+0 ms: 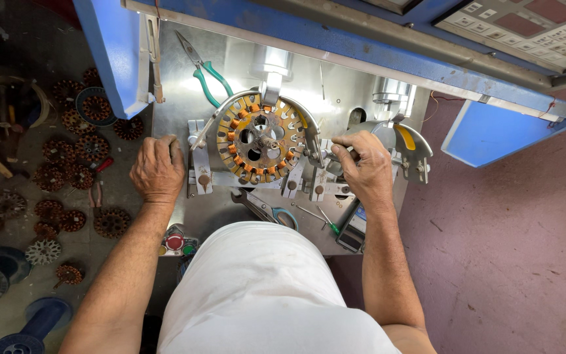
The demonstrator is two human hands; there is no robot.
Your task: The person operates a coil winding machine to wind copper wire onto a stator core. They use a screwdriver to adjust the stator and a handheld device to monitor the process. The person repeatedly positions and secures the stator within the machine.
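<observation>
— What's the biggest thing in front of the person?

— A blue machine frame across the far side, and under it a steel work plate that carries everything else. To the left of the plate, on the floor, lie many wound copper stators.

— And on the plate itself?

— Near its middle, a round stator sits on a spindle, clamped between curved metal guides. About half of its slots carry orange-copper windings; the rest are bare metal teeth.

— Where are the hands?

— The left hand rests at the plate's left edge, knuckles up, fingers curled down over the edge and pressed together; it holds nothing that I can see. The right hand is just right of the stator, fingers bunched around a small metal part of the fixture; exactly what it pinches, I cannot tell.

— Smaller things?

— Green-handled pliers lie at the plate's far-left corner. At the near edge, scissors with blue-green loops, then a small green-handled screwdriver. Off the near-left corner sits a box with red and green buttons.
</observation>
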